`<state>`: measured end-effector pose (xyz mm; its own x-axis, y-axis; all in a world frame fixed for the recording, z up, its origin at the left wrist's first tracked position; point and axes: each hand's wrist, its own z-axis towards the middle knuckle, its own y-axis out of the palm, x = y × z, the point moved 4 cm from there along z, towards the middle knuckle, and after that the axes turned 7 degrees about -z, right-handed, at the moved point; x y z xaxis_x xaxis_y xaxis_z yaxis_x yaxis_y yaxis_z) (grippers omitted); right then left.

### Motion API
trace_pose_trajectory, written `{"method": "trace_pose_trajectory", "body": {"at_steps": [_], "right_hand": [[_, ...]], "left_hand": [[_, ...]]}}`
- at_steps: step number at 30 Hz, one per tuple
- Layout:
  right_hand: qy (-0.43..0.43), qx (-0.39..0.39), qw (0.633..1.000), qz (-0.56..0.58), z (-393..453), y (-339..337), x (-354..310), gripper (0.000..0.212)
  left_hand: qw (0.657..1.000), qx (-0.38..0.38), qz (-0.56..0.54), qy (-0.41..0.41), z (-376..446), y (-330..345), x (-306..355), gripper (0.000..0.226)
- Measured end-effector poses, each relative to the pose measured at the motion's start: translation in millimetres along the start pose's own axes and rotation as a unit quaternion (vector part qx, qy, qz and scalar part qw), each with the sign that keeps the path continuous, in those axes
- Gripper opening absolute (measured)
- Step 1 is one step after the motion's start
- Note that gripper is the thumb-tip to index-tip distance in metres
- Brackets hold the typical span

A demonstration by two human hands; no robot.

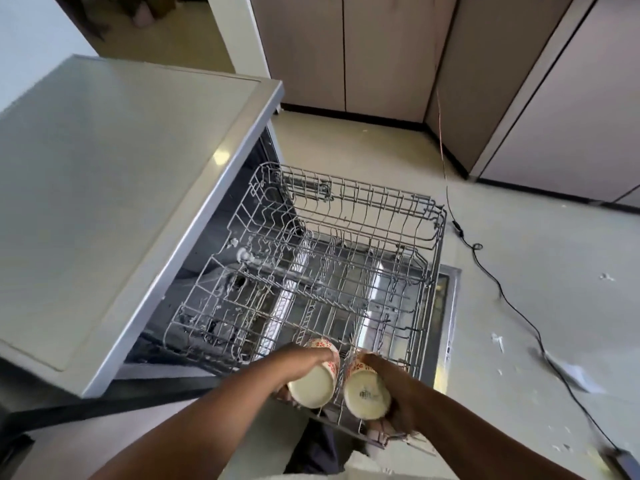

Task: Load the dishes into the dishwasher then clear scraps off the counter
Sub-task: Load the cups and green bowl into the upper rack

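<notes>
The dishwasher's grey wire rack (346, 216) is pulled out over the lowered door, and holds no dishes apart from the two cups in my hands. My left hand (298, 365) grips a cream cup with red flowers (313, 384), turned bottom-up, at the rack's near edge. Just to its right, my right hand (391, 382) grips a second cup of the same pattern (367, 393), also bottom-up. Both cups sit side by side among the near tines. The rims are hidden by the rack and my fingers.
The dishwasher's grey top (114, 202) fills the left. A black cable (512, 306) runs across the pale floor at the right, with white scraps (498, 342) scattered near it. Beige cabinets (346, 53) stand at the back and right.
</notes>
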<state>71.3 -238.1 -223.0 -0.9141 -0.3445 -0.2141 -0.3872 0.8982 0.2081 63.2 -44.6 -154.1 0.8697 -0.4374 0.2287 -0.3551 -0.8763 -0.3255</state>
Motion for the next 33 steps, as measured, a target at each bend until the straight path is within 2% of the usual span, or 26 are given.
{"method": "trace_pose_trajectory", "body": {"at_steps": [3, 7, 12, 17, 21, 25, 28, 30, 33], "right_hand": [[0.023, 0.01, 1.0, -0.012, 10.3, 1.3, -1.0, 0.059], [0.048, 0.023, 0.998, -0.035, 28.3, 3.1, -0.3, 0.072], [0.087, 0.025, 0.995, -0.029, 38.8, 5.6, 2.4, 0.057], [0.096, 0.032, 0.993, -0.058, 48.7, 4.4, -3.2, 0.069], [0.117, 0.049, 0.987, -0.099, 45.1, 3.6, -5.0, 0.069], [0.121, 0.076, 0.977, -0.16, 27.2, 0.5, -14.2, 0.076], [0.088, 0.112, 0.963, -0.23, 10.6, 1.1, -29.6, 0.066], [0.034, 0.152, 0.945, -0.288, 7.4, 0.5, -42.1, 0.064], [-0.034, 0.209, 0.861, -0.462, -5.1, 7.3, -66.1, 0.068]], "left_hand": [[0.999, -0.017, 0.031, -0.017, 20.9, 4.4, 2.0, 0.075], [0.997, -0.012, 0.061, -0.037, 40.3, 9.1, 1.4, 0.078], [0.994, -0.002, 0.093, -0.048, 54.9, 9.3, -1.0, 0.073], [0.992, -0.015, 0.119, -0.037, 67.6, 7.0, -0.5, 0.065], [0.987, -0.011, 0.158, -0.023, 71.7, 5.9, -3.8, 0.079], [0.98, 0.035, 0.195, 0.019, 67.1, 5.6, -1.3, 0.083], [0.979, 0.063, 0.187, 0.058, 63.1, 2.8, -3.8, 0.085], [0.976, 0.09, 0.176, 0.089, 59.7, -0.7, -5.5, 0.081], [0.967, 0.134, 0.176, 0.125, 49.4, -4.5, -7.8, 0.075]]}}
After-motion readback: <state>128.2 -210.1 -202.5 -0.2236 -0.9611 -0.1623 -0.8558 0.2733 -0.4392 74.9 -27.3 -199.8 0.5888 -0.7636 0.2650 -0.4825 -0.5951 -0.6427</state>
